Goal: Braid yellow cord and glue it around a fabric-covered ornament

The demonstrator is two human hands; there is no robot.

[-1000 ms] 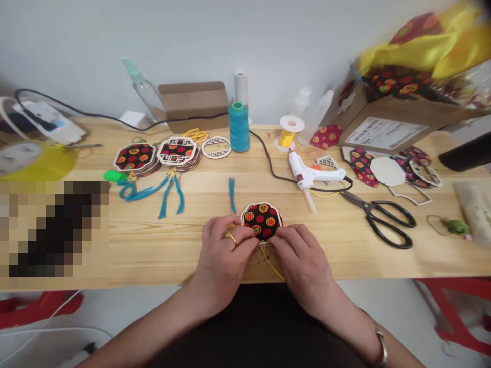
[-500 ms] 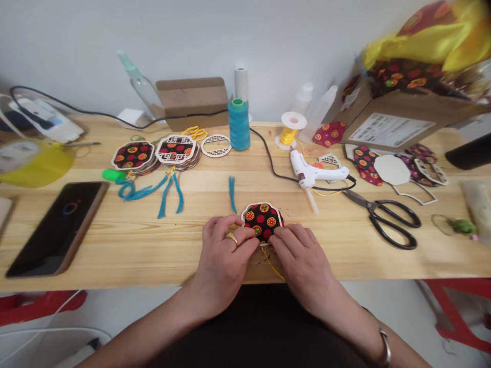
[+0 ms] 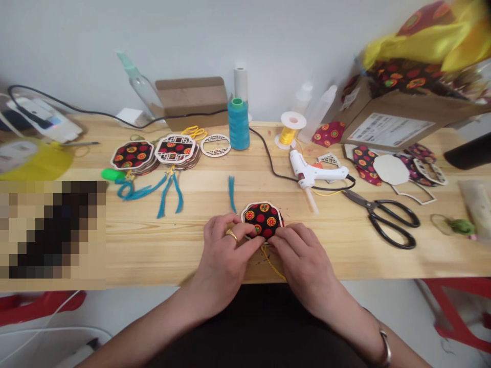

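Observation:
A patterned fabric piece with a pale scalloped rim lies near the table's front edge, black with red and orange flower shapes. My left hand grips its left and lower side, fingers bent, a gold ring on one finger. On its lower right edge, my right hand presses with fingers curled together. From under the piece a yellow cord runs down toward my right hand. Just beyond my left hand lies a teal tassel.
A white glue gun and black-handled scissors lie to the right. Behind stand a teal thread cone and a yellow spool. Finished-looking stacked pieces sit back left, and a cardboard box back right.
My left thumb has shifted slightly right along the lower edge of the patterned piece, closer to my right fingertips. Both hands still hold it in nearly the same place.

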